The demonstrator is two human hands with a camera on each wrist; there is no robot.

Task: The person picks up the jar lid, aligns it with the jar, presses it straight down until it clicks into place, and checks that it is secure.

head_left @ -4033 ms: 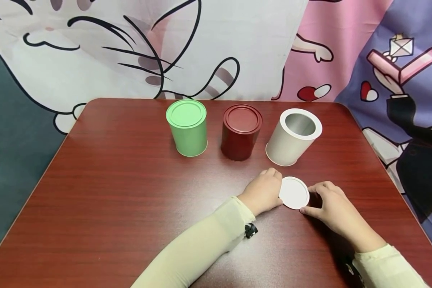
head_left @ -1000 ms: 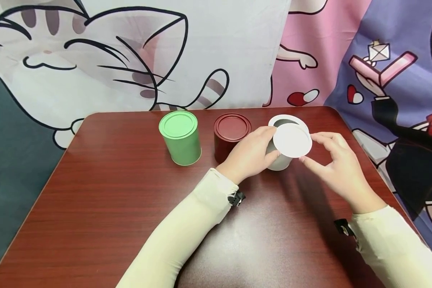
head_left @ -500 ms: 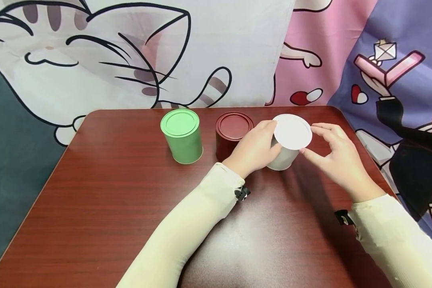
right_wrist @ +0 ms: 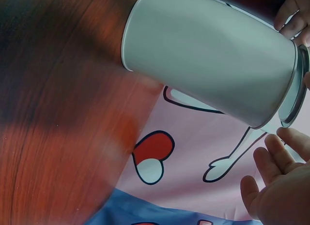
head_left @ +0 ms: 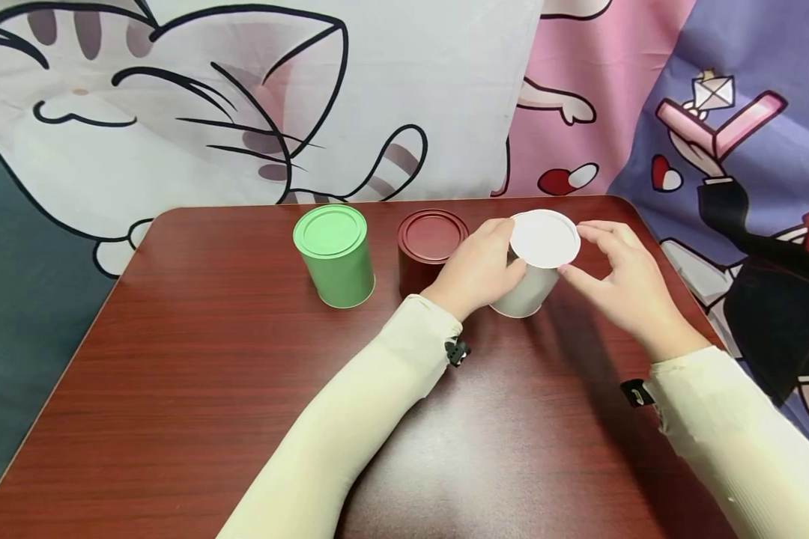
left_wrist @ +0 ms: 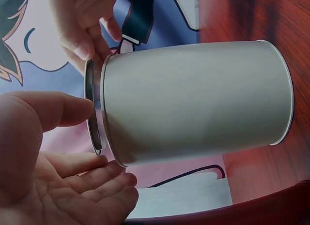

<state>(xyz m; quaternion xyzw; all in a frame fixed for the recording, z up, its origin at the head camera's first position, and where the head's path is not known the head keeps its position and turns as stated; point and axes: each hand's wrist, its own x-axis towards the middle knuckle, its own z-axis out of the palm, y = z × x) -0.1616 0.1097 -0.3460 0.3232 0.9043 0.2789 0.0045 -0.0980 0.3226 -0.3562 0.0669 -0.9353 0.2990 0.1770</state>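
A round white lid (head_left: 544, 238) lies just over the mouth of the off-white can (head_left: 522, 290). In the left wrist view a narrow gap shows between the lid (left_wrist: 90, 104) and the rim of the can (left_wrist: 193, 101); the lid sits slightly askew there. My left hand (head_left: 477, 266) pinches the lid's left edge between thumb and fingers, overlapping the dark red can (head_left: 431, 241). From the other side my right hand (head_left: 627, 288) holds the lid's right edge, thumb in front and fingertips behind. The can's inside is hidden under the lid.
A green can (head_left: 337, 258) with its lid on stands left of the dark red can, which is lidded too. All three are near the back edge of the reddish-brown table (head_left: 209, 359). Behind hangs a printed cartoon cloth (head_left: 472, 97).
Both hands have carried the lid from the table up and back to the can. In the last second it has shifted from partly over the opening to covering it.
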